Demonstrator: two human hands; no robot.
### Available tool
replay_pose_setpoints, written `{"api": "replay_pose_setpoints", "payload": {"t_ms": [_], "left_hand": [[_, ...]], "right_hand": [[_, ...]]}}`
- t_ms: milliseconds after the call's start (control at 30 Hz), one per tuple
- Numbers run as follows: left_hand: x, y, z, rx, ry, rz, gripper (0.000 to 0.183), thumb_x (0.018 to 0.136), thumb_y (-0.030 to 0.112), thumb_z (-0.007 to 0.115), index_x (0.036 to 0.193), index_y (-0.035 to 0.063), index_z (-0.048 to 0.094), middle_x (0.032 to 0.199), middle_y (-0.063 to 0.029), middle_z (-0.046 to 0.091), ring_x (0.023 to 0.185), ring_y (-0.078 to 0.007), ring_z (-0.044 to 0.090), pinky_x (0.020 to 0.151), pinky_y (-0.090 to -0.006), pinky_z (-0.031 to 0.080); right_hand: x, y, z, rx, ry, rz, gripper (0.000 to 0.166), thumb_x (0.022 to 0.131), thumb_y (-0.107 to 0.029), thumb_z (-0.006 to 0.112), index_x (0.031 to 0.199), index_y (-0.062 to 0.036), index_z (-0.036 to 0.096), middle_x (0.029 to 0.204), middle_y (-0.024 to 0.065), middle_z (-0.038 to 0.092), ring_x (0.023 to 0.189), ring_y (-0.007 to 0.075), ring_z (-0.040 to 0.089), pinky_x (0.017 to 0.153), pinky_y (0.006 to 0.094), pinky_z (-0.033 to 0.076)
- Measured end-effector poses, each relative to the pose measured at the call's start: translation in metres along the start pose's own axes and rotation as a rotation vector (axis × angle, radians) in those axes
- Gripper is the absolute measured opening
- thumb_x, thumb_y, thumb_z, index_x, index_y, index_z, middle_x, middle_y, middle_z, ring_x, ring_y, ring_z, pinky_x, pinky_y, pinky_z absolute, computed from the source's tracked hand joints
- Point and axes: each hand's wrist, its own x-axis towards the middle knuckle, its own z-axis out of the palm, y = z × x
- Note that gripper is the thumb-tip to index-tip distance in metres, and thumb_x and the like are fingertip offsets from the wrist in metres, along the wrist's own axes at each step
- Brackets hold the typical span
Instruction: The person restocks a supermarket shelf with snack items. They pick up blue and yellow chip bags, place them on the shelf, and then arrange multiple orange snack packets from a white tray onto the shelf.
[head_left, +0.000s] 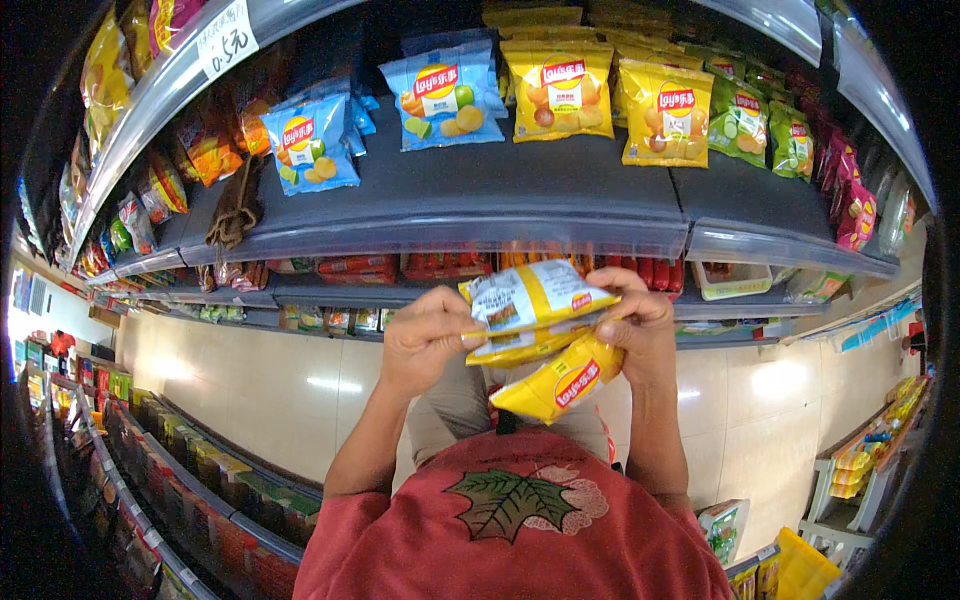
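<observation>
Several yellow Lay's chip bags (540, 300) are held between my two hands, over my lap and in front of the shelves. My left hand (431, 337) pinches the left ends of the stacked bags, which lie back side up. My right hand (637, 322) grips their right ends, and also a lower yellow bag (562, 382) that tilts down to the left with its front logo showing. On the shelf beyond stand blue Lay's bags (446, 97), yellow Lay's bags (561, 90) and green Lay's bags (739, 116), upright in rows.
The front edge of the dark shelf (450, 232) runs just beyond my hands. Red packages (356, 268) and a white tray (731, 281) sit on a lower shelf. A brown cloth-like item (234, 206) hangs over the shelf edge. Other racks (225, 517) stand at the lower left.
</observation>
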Motion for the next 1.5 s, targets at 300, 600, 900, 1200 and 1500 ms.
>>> {"api": "replay_pose_setpoints", "payload": {"t_ms": [300, 600, 900, 1200, 1500], "left_hand": [[0.003, 0.005, -0.004, 0.066, -0.163, 0.028, 0.013, 0.065, 0.004, 0.065, 0.077, -0.0003, 0.063, 0.069, -0.0067, 0.054, 0.062, -0.0132, 0.051, 0.053, -0.023, 0.039], [0.05, 0.032, 0.011, 0.067, -0.168, 0.006, 0.013, 0.071, 0.009, 0.06, 0.069, -0.0031, 0.06, 0.062, -0.007, 0.054, 0.055, -0.0118, 0.048, 0.049, -0.0239, 0.037], [0.189, 0.0, 0.09, 0.031, -0.021, -0.175, 0.031, 0.077, 0.018, 0.055, 0.1, -0.0032, 0.051, 0.054, -0.0023, 0.047, 0.04, -0.0072, 0.043, 0.033, -0.02, 0.03], [0.291, -0.072, 0.115, 0.293, 0.131, 0.096, 0.018, 0.074, 0.017, 0.056, 0.077, -0.0004, 0.056, 0.051, -0.004, 0.048, 0.037, -0.0105, 0.039, 0.034, -0.0259, 0.029], [0.242, -0.001, 0.116, 0.041, 0.061, 0.049, 0.011, 0.075, 0.009, 0.053, 0.072, -0.0023, 0.052, 0.056, -0.0021, 0.049, 0.053, -0.0074, 0.042, 0.05, -0.0233, 0.036]], "right_hand": [[0.001, 0.004, 0.0, -0.005, 0.043, 0.009, 0.012, 0.056, 0.003, 0.068, 0.064, -0.0024, 0.062, 0.076, 0.0098, 0.06, 0.075, 0.0185, 0.052, 0.071, 0.0289, 0.041], [-0.006, -0.011, -0.02, -0.073, 0.107, -0.001, 0.015, 0.047, 0.003, 0.067, 0.06, -0.0004, 0.061, 0.066, 0.0119, 0.06, 0.069, 0.0195, 0.05, 0.065, 0.0305, 0.042], [-0.042, -0.022, -0.05, -0.05, 0.256, 0.002, 0.012, 0.052, 0.009, 0.064, 0.061, 0.0027, 0.059, 0.067, 0.0114, 0.058, 0.069, 0.0181, 0.052, 0.064, 0.0275, 0.043], [-0.063, -0.021, -0.083, 0.017, 0.448, -0.053, 0.017, 0.052, 0.011, 0.062, 0.067, 0.002, 0.059, 0.067, 0.009, 0.056, 0.067, 0.0142, 0.052, 0.061, 0.0239, 0.042], [-0.06, -0.021, -0.084, -0.003, 0.487, 0.203, 0.023, 0.053, 0.009, 0.064, 0.074, 0.0004, 0.06, 0.075, 0.0071, 0.059, 0.065, 0.0123, 0.056, 0.062, 0.0234, 0.046]]}}
